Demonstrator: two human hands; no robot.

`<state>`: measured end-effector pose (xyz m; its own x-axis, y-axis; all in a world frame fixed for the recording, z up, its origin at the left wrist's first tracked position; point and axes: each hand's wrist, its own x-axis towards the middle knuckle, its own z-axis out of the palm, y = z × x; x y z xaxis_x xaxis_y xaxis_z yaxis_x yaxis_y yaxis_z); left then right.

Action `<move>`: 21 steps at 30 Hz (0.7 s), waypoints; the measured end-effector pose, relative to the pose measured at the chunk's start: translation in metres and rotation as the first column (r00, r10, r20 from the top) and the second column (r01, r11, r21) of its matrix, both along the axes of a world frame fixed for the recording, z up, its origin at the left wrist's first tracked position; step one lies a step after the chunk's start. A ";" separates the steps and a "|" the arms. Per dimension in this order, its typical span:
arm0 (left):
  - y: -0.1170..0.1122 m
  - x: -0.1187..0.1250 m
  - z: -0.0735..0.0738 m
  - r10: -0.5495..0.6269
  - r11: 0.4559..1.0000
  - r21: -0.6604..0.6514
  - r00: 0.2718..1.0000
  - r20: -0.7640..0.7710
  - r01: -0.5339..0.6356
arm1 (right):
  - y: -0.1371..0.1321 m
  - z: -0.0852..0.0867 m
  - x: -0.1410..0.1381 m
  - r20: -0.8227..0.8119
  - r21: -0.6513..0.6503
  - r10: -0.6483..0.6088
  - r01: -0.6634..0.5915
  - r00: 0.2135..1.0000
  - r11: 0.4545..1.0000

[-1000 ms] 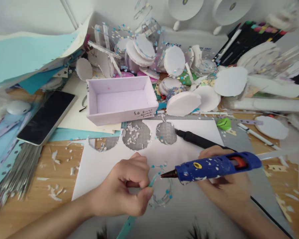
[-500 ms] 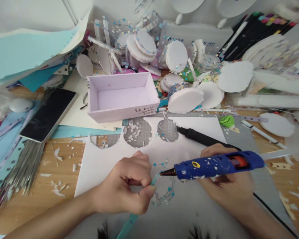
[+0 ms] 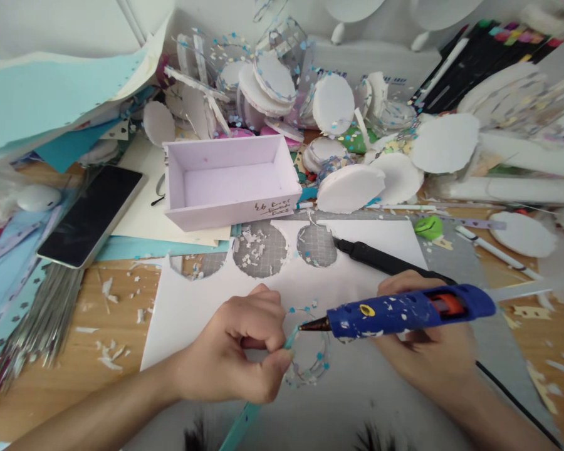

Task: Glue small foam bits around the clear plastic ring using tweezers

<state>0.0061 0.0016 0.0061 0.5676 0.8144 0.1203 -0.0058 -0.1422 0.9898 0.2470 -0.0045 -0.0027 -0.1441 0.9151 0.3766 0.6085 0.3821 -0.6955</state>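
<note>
My left hand [image 3: 244, 344] is closed, pinching a narrow turquoise strip [image 3: 242, 426] whose short end sticks out past the fingertips. The rest of the strip runs down toward the bottom edge. My right hand [image 3: 432, 351] is wrapped around a blue glue gun [image 3: 380, 315] spotted with white residue. Its dark nozzle meets the strip's end or lies right at it. A clear glue stick [image 3: 521, 290] protrudes from the back of the gun. Behind the nozzle, a ring of thin wire with blue flecks [image 3: 320, 357] lies on the white foam sheet, partly covered by my left hand.
The white sheet [image 3: 192, 319] has round cut-outs. A black pen-like tool [image 3: 376, 258] lies on it. Behind stands a lilac box [image 3: 230, 213], with many white discs [image 3: 333, 105] piled beyond. A phone [image 3: 91, 216] and a bundle of wires [image 3: 47, 319] lie left.
The glue gun has shifted very slightly left, its nozzle staying at the strip's end. My left hand keeps its pinch in the same place.
</note>
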 end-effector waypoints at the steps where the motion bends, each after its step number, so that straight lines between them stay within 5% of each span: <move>1: 0.000 0.000 0.000 -0.001 1.000 -0.003 1.000 -0.001 0.001 | 0.000 0.000 0.000 0.002 -0.004 -0.001 0.001 1.000 1.000; 16: 0.000 -0.001 0.002 -0.009 1.000 -0.017 1.000 -0.019 0.009 | 0.000 0.001 0.000 -0.034 -0.017 -0.003 0.002 0.999 1.000; 21: 0.000 -0.002 0.001 -0.005 0.999 -0.033 1.000 -0.029 0.004 | 0.001 -0.003 0.002 -0.066 0.152 0.005 0.005 0.998 0.988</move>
<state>0.0038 0.0020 0.0073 0.5739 0.8153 0.0768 0.0230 -0.1098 0.9937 0.2494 -0.0035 -0.0055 -0.1141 0.8467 0.5198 0.5632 0.4861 -0.6682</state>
